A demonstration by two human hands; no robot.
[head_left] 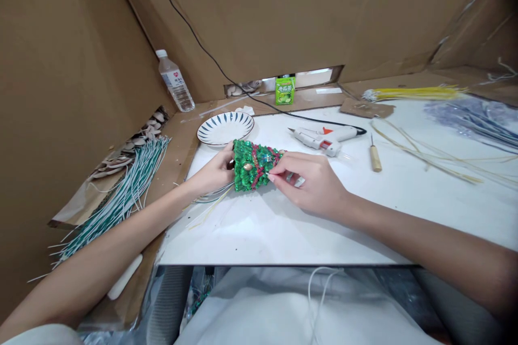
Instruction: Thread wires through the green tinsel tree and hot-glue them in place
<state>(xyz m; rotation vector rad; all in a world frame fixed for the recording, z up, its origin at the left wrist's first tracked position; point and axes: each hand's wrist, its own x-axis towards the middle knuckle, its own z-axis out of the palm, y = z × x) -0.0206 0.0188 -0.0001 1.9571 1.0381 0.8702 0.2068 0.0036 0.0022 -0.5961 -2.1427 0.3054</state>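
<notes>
While both hands pinch a green sequined ornament (253, 164), left hand (214, 172), right hand (311, 183), green carton (285, 90) reading 冬瓜茶, bottle label (174, 80) unreadable

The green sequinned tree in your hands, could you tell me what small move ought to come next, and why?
Probably press the red strand down against the green sequinned tree: the right hand pinches at it with its fingertips, the left hand steadies the wide end, and the glue gun lies unused behind.
</notes>
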